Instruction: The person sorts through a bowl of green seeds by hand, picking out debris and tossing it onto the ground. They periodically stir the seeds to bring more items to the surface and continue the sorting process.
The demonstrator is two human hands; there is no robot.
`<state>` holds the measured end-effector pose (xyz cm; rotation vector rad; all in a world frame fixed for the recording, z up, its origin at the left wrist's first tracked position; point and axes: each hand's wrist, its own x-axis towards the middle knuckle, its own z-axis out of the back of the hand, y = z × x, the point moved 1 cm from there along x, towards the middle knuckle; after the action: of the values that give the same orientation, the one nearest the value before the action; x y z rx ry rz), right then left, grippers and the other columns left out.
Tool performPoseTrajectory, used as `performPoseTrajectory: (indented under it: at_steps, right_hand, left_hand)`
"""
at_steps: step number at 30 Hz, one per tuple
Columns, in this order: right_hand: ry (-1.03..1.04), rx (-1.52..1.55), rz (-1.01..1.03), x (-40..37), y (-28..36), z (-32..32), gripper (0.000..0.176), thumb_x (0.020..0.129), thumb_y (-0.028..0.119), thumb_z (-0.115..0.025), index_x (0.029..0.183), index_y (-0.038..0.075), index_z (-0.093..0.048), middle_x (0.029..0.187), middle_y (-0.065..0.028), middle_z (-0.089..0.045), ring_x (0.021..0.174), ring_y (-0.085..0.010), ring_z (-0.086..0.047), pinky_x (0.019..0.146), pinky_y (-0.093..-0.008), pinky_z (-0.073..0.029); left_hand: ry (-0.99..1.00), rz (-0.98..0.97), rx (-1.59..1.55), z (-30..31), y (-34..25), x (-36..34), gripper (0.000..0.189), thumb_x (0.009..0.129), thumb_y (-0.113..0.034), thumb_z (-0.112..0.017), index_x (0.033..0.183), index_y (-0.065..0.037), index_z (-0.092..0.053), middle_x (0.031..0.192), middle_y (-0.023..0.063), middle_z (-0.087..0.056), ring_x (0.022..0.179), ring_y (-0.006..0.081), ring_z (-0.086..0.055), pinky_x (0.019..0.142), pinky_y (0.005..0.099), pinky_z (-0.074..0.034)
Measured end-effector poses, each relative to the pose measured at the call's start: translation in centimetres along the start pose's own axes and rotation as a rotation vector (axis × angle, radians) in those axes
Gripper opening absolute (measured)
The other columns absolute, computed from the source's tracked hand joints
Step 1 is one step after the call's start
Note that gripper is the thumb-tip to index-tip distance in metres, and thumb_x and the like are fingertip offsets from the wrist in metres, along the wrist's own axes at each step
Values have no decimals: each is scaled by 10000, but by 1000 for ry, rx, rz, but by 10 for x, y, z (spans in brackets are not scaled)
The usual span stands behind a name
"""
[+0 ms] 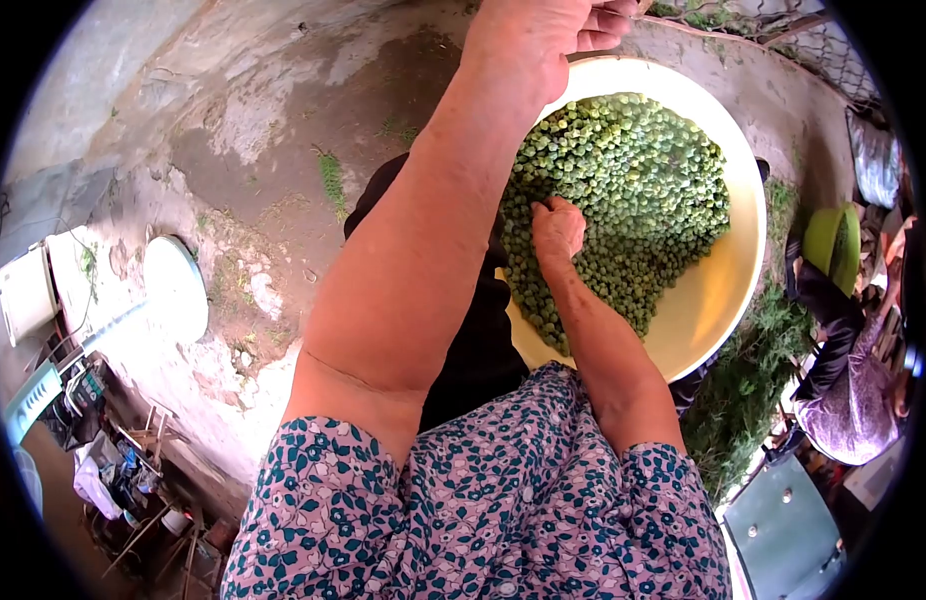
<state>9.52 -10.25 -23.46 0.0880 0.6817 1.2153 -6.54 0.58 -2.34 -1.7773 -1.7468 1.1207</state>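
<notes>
A wide, pale yellow basin holds a heap of small round green fruits, whose exact kind I cannot make out. My right hand is down among the fruits on the left side of the heap, fingers drawn together. Whatever lies between those fingertips is hidden. My left arm stretches up past the basin's left rim. At the top edge of the view, my left hand has its fingers curled and is partly cut off, so its contents do not show.
On the right sits another person in a purple patterned garment, near a green bowl. Leafy green branches lie between us. A white round-topped stool stands on the left, above piled clutter. A wire fence runs at upper right.
</notes>
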Motion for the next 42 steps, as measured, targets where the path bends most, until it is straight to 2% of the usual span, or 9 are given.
performPoseTrajectory:
  at_steps: [4, 10, 12, 16, 20, 21, 24, 32, 42]
  right_hand:
    - [14, -75, 67, 17, -19, -10, 228, 743, 268, -654, 865, 78, -686, 804, -149, -654, 761, -319, -626, 691, -403, -494]
    - [314, 691, 138, -6, -17, 46, 123, 828, 112, -632, 893, 8, -645, 670, -14, -588, 496, -80, -501, 464, -231, -421]
    - [290, 733, 190, -15, -11, 72, 101, 828, 92, -633, 888, 11, -646, 675, -6, -588, 510, -74, -507, 473, -221, -424]
    - [217, 786, 311, -38, 9, 121, 117, 820, 76, -654, 904, -6, -644, 697, -3, -605, 539, -62, -515, 495, -198, -422]
    - [119, 811, 521, -56, 22, 157, 94, 804, 12, -665, 897, 4, -649, 736, 1, -604, 561, -55, -504, 511, -190, -436]
    - [113, 814, 521, -60, 25, 165, 86, 799, -3, -664, 884, 5, -654, 766, 4, -606, 573, -54, -500, 517, -192, -444]
    - [84, 830, 524, -60, 23, 173, 84, 799, 4, -668, 882, 3, -656, 768, 3, -604, 583, -54, -505, 523, -195, -451]
    - [55, 902, 433, -62, 11, 181, 113, 819, 35, -661, 928, 11, -653, 726, 3, -595, 596, -58, -527, 552, -198, -460]
    - [-247, 542, 339, -57, -43, 225, 95, 789, 46, -657, 883, 54, -672, 758, -39, -658, 595, -78, -582, 521, -210, -484]
  left_hand:
    - [8, -4, 7, 1, -1, 0, 112, 857, -123, -609, 906, -23, -612, 756, 44, -621, 647, 116, -568, 614, 241, -481]
    - [128, -130, 214, 2, 9, -1, 165, 849, -118, -593, 889, 36, -639, 747, 97, -629, 636, 133, -578, 578, 246, -461]
    - [176, -276, 866, -3, 17, -1, 197, 811, -181, -618, 912, -24, -680, 818, 116, -673, 713, 160, -633, 681, 294, -512]
    - [440, -167, 1246, -14, 21, -22, 229, 839, -141, -567, 1027, -36, -648, 928, 104, -680, 823, 182, -623, 763, 300, -474]
    - [790, -99, 1140, -15, 31, -34, 272, 860, -155, -536, 1096, -39, -607, 974, 89, -634, 839, 175, -596, 744, 299, -487]
    - [770, 196, 1060, -24, 31, -39, 284, 880, -176, -534, 1123, -38, -584, 992, 78, -600, 853, 171, -575, 704, 303, -509]
    - [790, 363, 896, -28, 37, -43, 281, 896, -209, -535, 1099, -21, -586, 983, 83, -599, 850, 169, -571, 671, 305, -523]
    - [955, 95, 814, -22, 46, -41, 327, 743, -12, -640, 1060, 42, -579, 879, 87, -617, 818, 160, -583, 704, 300, -505]
    - [921, 147, 1173, -23, 58, -43, 278, 676, 68, -624, 949, 13, -631, 787, 93, -638, 749, 158, -615, 673, 290, -498]
